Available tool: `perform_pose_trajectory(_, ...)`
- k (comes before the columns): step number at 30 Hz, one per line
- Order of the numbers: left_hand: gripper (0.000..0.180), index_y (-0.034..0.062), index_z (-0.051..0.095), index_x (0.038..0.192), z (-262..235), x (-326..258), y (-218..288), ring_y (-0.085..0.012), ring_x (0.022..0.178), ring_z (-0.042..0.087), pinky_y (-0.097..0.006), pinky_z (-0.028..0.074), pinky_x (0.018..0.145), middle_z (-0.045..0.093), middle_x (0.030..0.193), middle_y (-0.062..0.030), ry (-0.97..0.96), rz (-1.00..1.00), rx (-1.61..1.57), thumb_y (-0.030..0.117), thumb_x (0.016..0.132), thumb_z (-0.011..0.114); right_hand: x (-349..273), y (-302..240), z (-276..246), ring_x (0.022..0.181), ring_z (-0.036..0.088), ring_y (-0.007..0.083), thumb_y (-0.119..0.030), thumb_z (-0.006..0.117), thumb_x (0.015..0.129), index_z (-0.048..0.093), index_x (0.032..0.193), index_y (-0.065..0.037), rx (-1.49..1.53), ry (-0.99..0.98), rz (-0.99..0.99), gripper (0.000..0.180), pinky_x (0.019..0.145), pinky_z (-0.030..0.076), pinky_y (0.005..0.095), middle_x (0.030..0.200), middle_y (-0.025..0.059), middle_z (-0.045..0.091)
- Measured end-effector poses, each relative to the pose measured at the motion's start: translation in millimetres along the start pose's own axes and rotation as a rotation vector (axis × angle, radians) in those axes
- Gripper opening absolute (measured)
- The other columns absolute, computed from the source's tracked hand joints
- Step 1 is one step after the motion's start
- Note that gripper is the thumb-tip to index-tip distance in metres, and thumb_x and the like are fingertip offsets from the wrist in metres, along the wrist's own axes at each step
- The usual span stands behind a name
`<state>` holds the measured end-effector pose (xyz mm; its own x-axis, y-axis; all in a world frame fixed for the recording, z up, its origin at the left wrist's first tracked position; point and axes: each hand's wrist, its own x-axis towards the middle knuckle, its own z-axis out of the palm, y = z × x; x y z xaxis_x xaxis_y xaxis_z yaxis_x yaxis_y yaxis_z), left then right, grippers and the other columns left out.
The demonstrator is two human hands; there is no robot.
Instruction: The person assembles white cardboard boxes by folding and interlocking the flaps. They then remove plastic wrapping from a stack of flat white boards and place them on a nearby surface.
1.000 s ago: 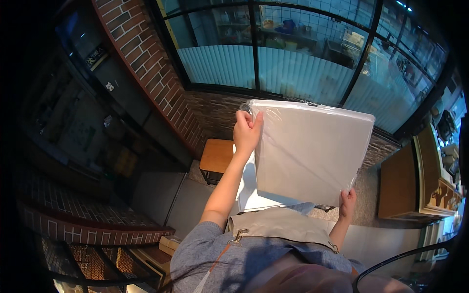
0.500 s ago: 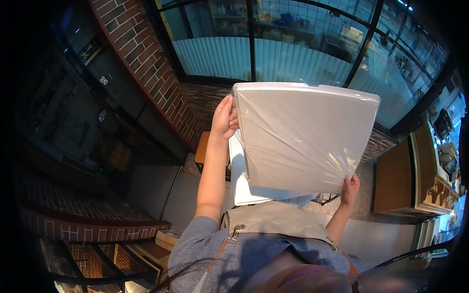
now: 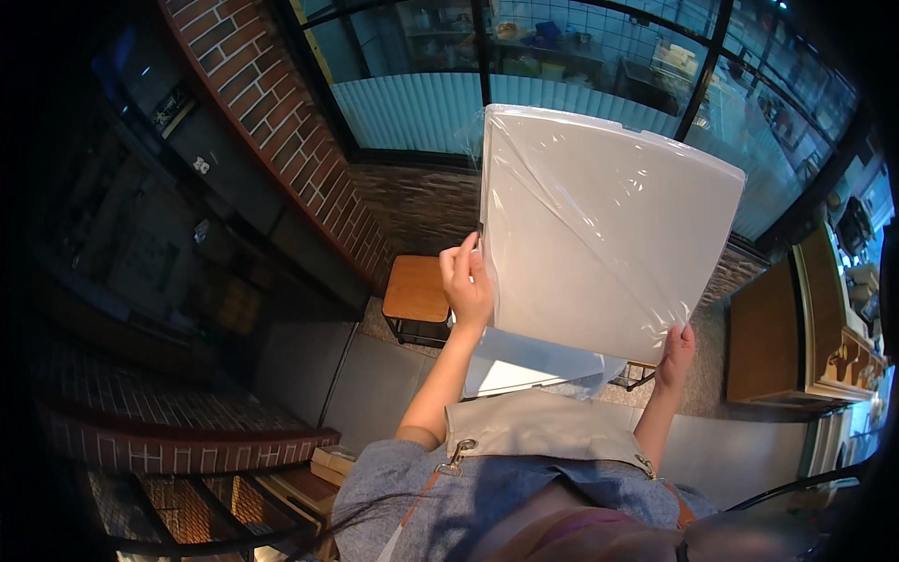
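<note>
Raised in front of me is a flat pale-grey rectangular panel (image 3: 599, 234), wrapped in creased, shiny clear plastic film. My left hand (image 3: 466, 288) is closed at its left edge, fingertips on the film near a small dark spot. The lower right corner is pinched by my right hand (image 3: 675, 354), and the film creases fan out from there. Below the panel, closer to my body, lies a second white flat piece (image 3: 534, 370), with clear plastic around its right end. The panel hides part of it, so its support cannot be made out.
A stool (image 3: 417, 288) with an orange-brown seat stands left of the panel. Ahead are a stone-faced low wall (image 3: 421, 201) and framed windows (image 3: 407, 112). A brick pillar (image 3: 272, 103) rises at left, a wooden cabinet (image 3: 770, 328) at right. A beige bag (image 3: 538, 421) hangs at my front.
The wrapped panel has moved up and slightly right, tilting clockwise. My left hand has slid from near its upper left corner down the left edge. More of the stool shows.
</note>
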<state>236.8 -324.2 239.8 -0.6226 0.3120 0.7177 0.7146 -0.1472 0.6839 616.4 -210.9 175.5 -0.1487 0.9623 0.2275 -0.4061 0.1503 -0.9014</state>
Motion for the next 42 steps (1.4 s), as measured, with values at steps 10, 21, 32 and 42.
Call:
perform_pose_trajectory(10, 0.010, 0.0020, 0.054, 0.101, 5.2, 9.1, -3.9, -0.0380, 0.078, 0.060, -0.041, 0.048, 0.068, 0.059, 0.091, -0.0190, -0.081, 0.029, 0.167, 0.012, 0.099, 0.054, -17.3, 17.1, 12.7, 0.104, 0.064, 0.0159, -0.018, 0.060, 0.101, 0.058, 0.125, 0.001, -0.036, 0.022, -0.025, 0.031, 0.093, 0.050, 0.0307, 0.119, 0.0085, 0.068)
perform_pose_trajectory(21, 0.018, 0.0032, 0.055, 0.118, -20.6, 84.8, -52.4, -0.0292, 0.062, 0.063, -0.032, 0.048, 0.058, 0.061, 0.078, -0.0156, -0.093, 0.464, 0.178, 0.007, 0.101, 0.054, -0.1, -14.9, -0.6, 0.099, 0.066, 0.0146, -0.019, 0.058, 0.102, 0.059, 0.122, 0.001, 0.005, -0.055, -0.123, 0.029, 0.087, 0.052, 0.0274, 0.115, 0.0095, 0.068)
perform_pose_trajectory(32, 0.019, 0.0037, 0.054, 0.114, -44.0, 69.8, -15.9, -0.0067, 0.054, 0.051, -0.021, 0.044, 0.049, 0.062, 0.083, -0.0041, -0.216, -0.394, -0.665, 0.020, 0.107, 0.047, 0.5, -35.4, 5.1, 0.093, 0.065, 0.0127, -0.025, 0.050, 0.106, 0.062, 0.115, 0.001, -0.090, 0.185, -0.058, 0.031, 0.081, 0.053, 0.0265, 0.107, 0.0074, 0.069)
perform_pose_trajectory(42, 0.029, 0.0023, 0.055, 0.123, -12.5, 12.1, -5.9, -0.0064, 0.078, 0.061, -0.021, 0.051, 0.069, 0.067, 0.091, -0.0023, -0.656, -1.010, -1.005, 0.026, 0.106, 0.052, -11.2, -17.8, -11.8, 0.077, 0.059, 0.0072, -0.029, 0.052, 0.106, 0.067, 0.095, 0.000, -0.313, 0.421, -0.071, 0.035, 0.068, 0.048, 0.0222, 0.088, 0.0023, 0.069)
